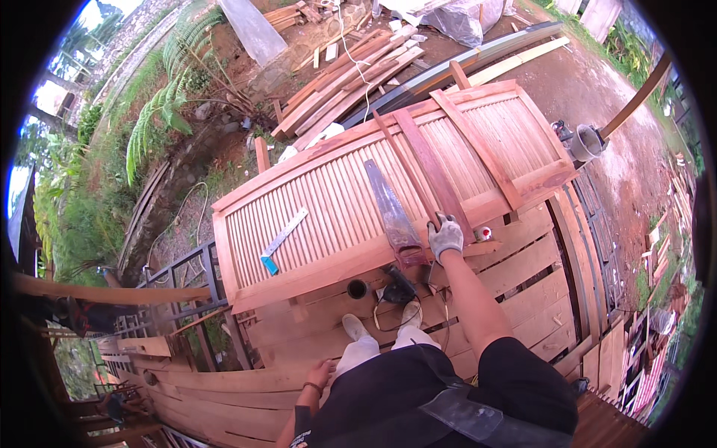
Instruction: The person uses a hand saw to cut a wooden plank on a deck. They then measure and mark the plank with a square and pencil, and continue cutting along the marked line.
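The thin wooden strip (pixel 403 166) lies across the louvered panel (pixel 321 270), its near end at the panel's near edge, touching the fingers of the gloved right hand (pixel 447 236). These fingers are partly curled over the strip's end; whether they grip it cannot be told. The left hand (pixel 320 374) is bare and hangs beside the left trouser leg, well apart from the strip. Its fingers are loosely bent; whether they hold anything cannot be told.

To the right of the strip, a wider reddish board (pixel 431 168) and a further board (pixel 476 149) also cross the panel. To the left, the handsaw (pixel 390 209) lies with its handle at the near edge. The blue-handled square (pixel 287 237) lies toward the left end.

Below the near edge, the plank platform (pixel 534 299) carries a black power tool (pixel 398 285). A bucket (pixel 587 142) stands just beyond the right end. Past the far edge, stacked lumber (pixel 358 82) lies on the ground; ferns (pixel 160 112) grow on the slope beyond the left end.
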`<action>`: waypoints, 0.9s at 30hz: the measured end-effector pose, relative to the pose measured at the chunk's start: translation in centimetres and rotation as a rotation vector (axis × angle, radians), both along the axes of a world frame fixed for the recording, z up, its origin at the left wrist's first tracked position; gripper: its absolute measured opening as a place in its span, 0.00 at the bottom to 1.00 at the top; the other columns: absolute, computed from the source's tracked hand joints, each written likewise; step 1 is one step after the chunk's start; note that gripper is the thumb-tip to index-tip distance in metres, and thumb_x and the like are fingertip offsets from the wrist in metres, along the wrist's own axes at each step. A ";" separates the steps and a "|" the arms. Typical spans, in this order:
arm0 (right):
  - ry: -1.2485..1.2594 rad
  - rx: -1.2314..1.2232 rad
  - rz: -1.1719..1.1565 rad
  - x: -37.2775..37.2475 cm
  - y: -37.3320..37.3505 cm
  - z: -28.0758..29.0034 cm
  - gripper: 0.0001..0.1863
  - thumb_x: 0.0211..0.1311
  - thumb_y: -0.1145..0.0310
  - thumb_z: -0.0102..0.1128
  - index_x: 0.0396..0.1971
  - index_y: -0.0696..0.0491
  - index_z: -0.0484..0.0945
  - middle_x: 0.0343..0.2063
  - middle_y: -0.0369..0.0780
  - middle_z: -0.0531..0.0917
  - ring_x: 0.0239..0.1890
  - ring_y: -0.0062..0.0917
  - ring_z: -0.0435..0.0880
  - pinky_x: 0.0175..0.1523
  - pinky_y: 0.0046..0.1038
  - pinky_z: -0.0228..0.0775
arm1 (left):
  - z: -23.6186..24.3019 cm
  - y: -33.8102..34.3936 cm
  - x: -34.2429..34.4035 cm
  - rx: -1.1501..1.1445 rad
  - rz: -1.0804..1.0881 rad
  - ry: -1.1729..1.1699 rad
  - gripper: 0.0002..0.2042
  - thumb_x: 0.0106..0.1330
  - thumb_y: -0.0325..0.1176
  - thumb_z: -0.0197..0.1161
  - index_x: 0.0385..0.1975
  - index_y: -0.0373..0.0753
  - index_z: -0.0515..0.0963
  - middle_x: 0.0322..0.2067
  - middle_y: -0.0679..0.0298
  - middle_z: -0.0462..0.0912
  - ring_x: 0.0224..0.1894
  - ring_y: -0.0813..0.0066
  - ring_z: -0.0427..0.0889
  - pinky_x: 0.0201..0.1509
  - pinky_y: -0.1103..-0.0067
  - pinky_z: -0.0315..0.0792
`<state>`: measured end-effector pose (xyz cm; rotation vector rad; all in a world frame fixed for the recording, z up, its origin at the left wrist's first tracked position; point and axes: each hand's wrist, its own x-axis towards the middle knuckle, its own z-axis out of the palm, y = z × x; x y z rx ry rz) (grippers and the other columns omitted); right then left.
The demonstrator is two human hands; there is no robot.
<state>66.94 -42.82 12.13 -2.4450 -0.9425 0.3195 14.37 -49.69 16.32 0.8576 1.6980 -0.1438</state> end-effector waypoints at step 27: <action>1.563 0.906 -0.970 8.6 -5.5 -13.3 0.16 0.57 0.61 0.68 0.45 0.46 0.78 0.43 0.41 0.79 0.38 0.32 0.79 0.37 0.34 0.78 | 0.7 -5.9 -5.3 0.055 0.135 0.054 0.18 0.69 0.42 0.56 0.48 0.34 0.79 0.40 0.60 0.85 0.40 0.70 0.83 0.42 0.75 0.76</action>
